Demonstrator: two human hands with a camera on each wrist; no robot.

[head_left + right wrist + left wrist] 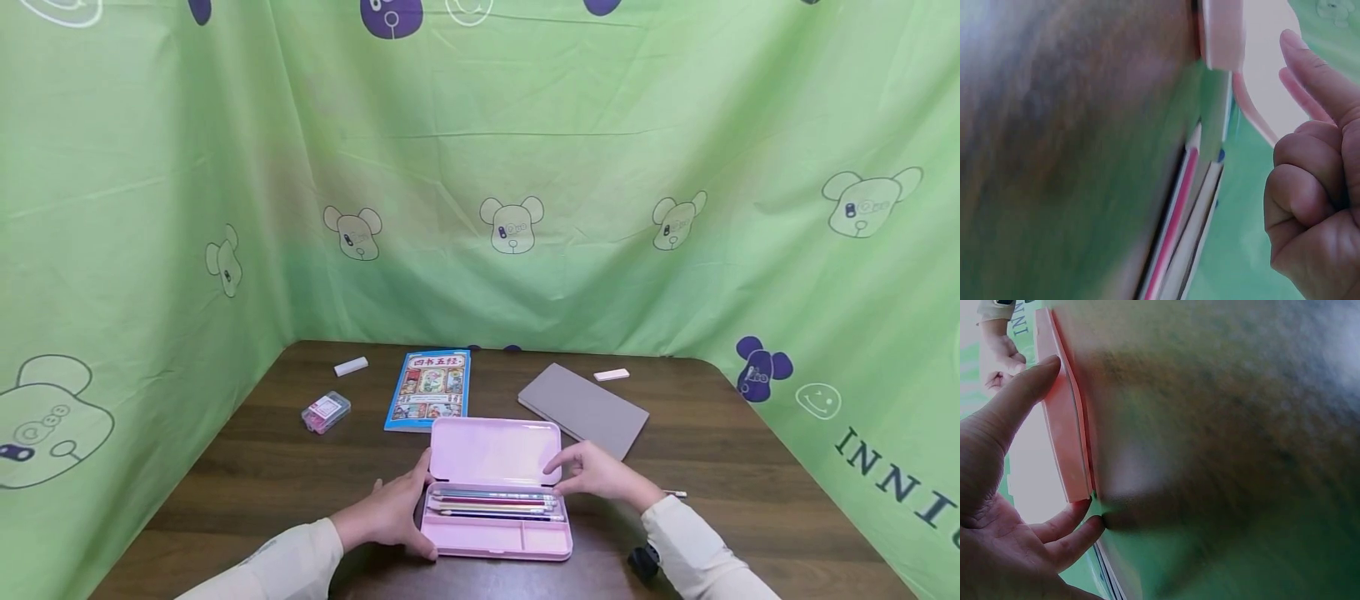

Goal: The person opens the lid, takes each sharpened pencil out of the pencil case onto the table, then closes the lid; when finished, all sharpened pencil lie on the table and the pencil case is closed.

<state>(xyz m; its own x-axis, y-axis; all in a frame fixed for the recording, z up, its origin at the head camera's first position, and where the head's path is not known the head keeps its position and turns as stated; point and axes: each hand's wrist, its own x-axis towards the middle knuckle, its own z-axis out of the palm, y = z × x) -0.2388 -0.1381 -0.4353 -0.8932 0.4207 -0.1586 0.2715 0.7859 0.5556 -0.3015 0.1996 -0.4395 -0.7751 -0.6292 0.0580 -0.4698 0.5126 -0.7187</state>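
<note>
– Where's the pencil case (472,552)?
– On desk (750,467) nr me, lid (495,450) up, pencils (487,504) in back compt.
– Holding on?
– My L grip (390,510) clasps its L end; my R grip (596,475)'s loose, w/ nothing in it, by lid's R edge.

Low in the middle of the head view, the raised lid (495,450) of the pink pencil case (480,533) stands like a wall, so a hand must go over or around it to get behind. The left hand (393,508) blocks the case's left side, and the right hand (592,475) is in the way at the lid's right end. A hand could slip between the small plastic box (326,412) and the comic-style book (431,392) at middle left. The wooden table (720,433) has room at lower right, past the gray notebook (583,408).
</note>
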